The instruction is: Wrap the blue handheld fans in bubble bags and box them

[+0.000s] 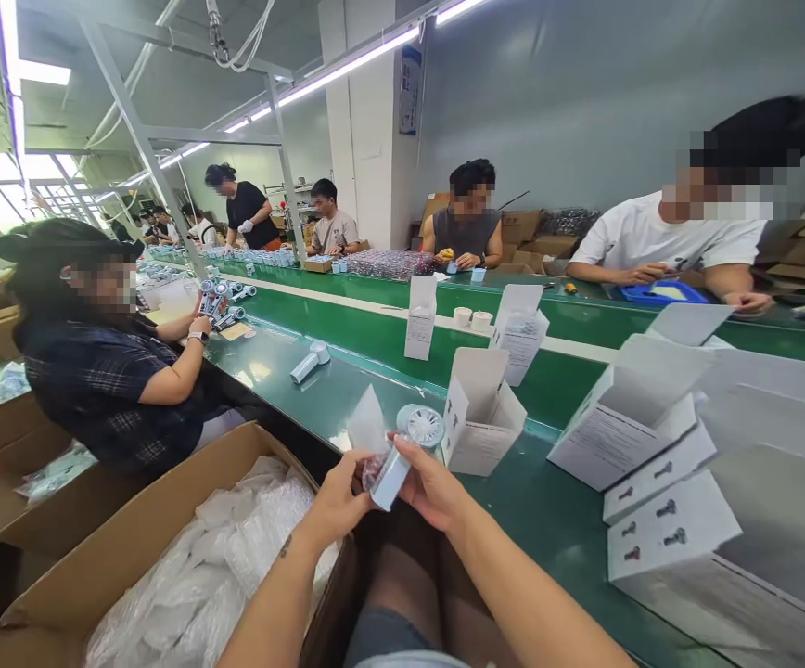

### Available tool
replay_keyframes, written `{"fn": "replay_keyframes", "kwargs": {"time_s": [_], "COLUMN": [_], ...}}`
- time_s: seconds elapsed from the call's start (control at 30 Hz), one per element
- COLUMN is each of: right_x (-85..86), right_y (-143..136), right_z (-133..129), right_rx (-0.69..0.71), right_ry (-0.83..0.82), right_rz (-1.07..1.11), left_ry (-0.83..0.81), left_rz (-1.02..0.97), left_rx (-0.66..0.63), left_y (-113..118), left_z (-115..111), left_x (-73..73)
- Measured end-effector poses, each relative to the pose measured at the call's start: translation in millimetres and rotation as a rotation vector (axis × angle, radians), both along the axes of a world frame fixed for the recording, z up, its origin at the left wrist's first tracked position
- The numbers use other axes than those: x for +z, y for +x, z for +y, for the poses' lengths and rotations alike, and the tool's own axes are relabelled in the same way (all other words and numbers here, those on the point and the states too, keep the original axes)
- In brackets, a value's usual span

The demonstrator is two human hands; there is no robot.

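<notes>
In front of me is a light blue handheld fan [392,481] with a round, finned head, tilted with the head away from me. My right hand [437,482] is closed around its handle, thumb on top. My left hand [344,492] pinches a translucent plastic bag [367,423] against the handle's left side; the bag's opening stands up loosely. Part of the bag has a reddish look, and its contents are unclear. Just beyond the fan head, an open white box [484,436] stands on the table. Another light blue fan [310,363] lies farther off on the green tabletop.
A cardboard carton [117,533] of bubble bags stands at my left. Several open white boxes [695,547] crowd the right. A green conveyor [347,311] runs behind the table. One co-worker [110,353] sits at the left with fan parts; others sit across.
</notes>
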State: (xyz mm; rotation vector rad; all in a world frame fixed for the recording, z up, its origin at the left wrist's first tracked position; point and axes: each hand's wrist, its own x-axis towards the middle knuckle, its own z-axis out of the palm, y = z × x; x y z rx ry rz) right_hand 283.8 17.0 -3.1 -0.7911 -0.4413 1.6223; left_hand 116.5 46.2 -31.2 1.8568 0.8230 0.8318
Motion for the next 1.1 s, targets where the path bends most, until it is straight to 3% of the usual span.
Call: {"fn": "replay_keyframes", "kwargs": {"time_s": [0.1, 0.17, 0.3, 0.37, 0.47, 0.67, 0.77, 0.83, 0.93, 1.03, 1.1], "right_x": [6.4, 9.9, 12.5, 10.4, 4.8, -5.0, -4.6, -3.0, -3.8, -9.9, -14.2], "right_y": [6.9, 14.3, 23.2, 21.2, 16.6, 27.9, 30.5, 28.4, 24.5, 21.5, 17.9], "right_z": [-3.0, -8.0, -32.9, -49.6, -68.8, -71.7, -68.6, -68.0, -69.3, -72.6, -75.3], "right_rx": [0.042, 0.037, 0.106, 0.252, 0.433, 0.485, 0.572, 0.589, 0.461, 0.314, 0.261], "right_ry": [0.021, 0.032, 0.154, 0.198, 0.229, 0.144, 0.198, 0.247, 0.177, 0.092, 0.085], "right_rz": [-0.056, -0.14, -0.373, -0.391, -0.312, -0.238, -0.248, -0.29, -0.383, -0.45, -0.454], "left_ry": [-0.282, -0.383, -0.352, -0.278, -0.226, -0.123, -0.113, -0.086, 0.088, 0.472, 0.718], "left_rz": [-0.188, -0.294, -0.419, -0.403, -0.305, -0.118, -0.047, -0.048, -0.052, 0.07, 0.171], "left_rx": [-0.006, 0.107, 0.469, 0.512, 0.365, 0.073, -0.059, -0.061, 0.082, 0.095, 0.095], "left_y": [-1.2, -0.7, 1.4, 4.2, 8.2, -1.8, -6.7, -8.1, -10.4, -12.1, -10.1], "left_z": [1.7, 2.6, 2.9, -1.2, -12.0, -20.2, -16.0, -14.8, -22.5, -43.4, -59.3], "left_x": [1.2, 1.8, 2.9, 5.3, 11.9, 23.1, 24.8, 26.6, 30.1, 24.6, 11.9]}}
